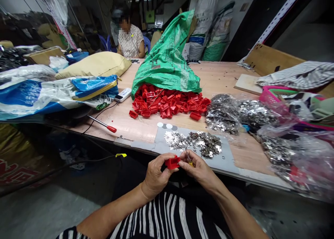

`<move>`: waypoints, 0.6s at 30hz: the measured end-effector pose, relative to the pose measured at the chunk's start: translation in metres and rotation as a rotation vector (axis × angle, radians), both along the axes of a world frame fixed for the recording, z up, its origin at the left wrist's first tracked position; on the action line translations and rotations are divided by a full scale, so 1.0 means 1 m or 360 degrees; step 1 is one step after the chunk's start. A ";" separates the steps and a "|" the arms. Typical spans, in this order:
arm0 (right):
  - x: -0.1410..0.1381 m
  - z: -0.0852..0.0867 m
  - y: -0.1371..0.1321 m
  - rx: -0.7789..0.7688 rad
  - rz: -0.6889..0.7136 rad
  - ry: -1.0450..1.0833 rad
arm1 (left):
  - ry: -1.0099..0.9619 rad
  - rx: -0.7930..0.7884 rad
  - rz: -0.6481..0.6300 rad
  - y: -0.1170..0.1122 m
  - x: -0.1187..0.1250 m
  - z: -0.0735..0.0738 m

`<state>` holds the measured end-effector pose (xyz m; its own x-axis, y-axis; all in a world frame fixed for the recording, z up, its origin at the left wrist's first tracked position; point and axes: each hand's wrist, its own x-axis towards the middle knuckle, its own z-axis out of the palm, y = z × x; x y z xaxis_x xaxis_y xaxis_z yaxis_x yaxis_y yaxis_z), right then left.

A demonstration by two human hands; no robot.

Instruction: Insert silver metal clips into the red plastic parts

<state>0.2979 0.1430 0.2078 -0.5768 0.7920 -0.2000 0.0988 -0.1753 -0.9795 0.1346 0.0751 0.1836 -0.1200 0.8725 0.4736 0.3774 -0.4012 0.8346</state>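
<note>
My left hand (156,173) is closed on a small red plastic housing (172,162), which it holds just off the table's front edge. The fingertips of my right hand (197,167) meet the right end of that housing. Tucked in the same hand is a yellow-handled tool (190,163) with a thin metal shaft pointing up; its exact kind is unclear. Any small part between the right fingertips is hidden. Beyond my hands, a heap of small silvery metal pieces (193,141) lies on a grey sheet (224,159).
A green woven sack (167,64) spills red housings (169,105) onto the table. Clear bags of metal pieces (224,113) and a pink basket (271,96) stand right. Left are a red-handled lever (111,129) and filled sacks (96,64). A person (130,40) sits opposite.
</note>
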 end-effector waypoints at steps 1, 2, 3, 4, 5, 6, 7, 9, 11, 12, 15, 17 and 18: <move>-0.001 -0.002 0.000 0.0052 0.0004 0.0002 | 0.0008 0.0003 -0.0008 -0.001 0.000 0.000; -0.001 -0.005 0.000 0.0088 0.0013 0.0003 | 0.0021 0.0010 -0.0019 -0.001 0.001 0.000; -0.001 -0.008 0.000 0.0108 0.0025 0.0006 | 0.0038 0.0017 -0.0035 -0.002 0.001 0.000; -0.001 -0.011 0.000 0.0114 0.0037 0.0009 | 0.0054 0.0021 -0.0052 -0.002 0.001 0.000; 0.000 -0.014 0.000 0.0112 0.0047 0.0010 | 0.0065 0.0024 -0.0069 -0.003 0.002 0.000; 0.000 -0.016 -0.001 0.0105 0.0052 0.0010 | 0.0073 0.0023 -0.0086 -0.003 0.002 -0.001; 0.001 -0.019 -0.002 0.0094 0.0051 0.0006 | 0.0076 0.0018 -0.0100 -0.004 0.002 -0.001; 0.003 -0.021 -0.005 0.0057 0.0034 -0.0005 | 0.0072 0.0010 -0.0125 -0.005 0.003 -0.002; 0.005 -0.021 -0.009 -0.0013 0.0022 0.0007 | 0.0051 0.0002 -0.0147 -0.006 0.003 -0.003; 0.006 -0.021 -0.011 -0.0064 0.0028 0.0024 | 0.0036 -0.0005 -0.0155 -0.006 0.003 -0.004; 0.008 -0.020 -0.017 -0.0222 0.0079 0.0095 | -0.0001 -0.0024 -0.0178 -0.008 0.003 -0.006; 0.008 -0.021 -0.020 -0.0280 0.0099 0.0143 | 0.0001 -0.0017 -0.0199 -0.008 0.003 -0.007; 0.008 -0.021 -0.021 -0.0287 0.0098 0.0162 | 0.0007 -0.0010 -0.0211 -0.008 0.003 -0.007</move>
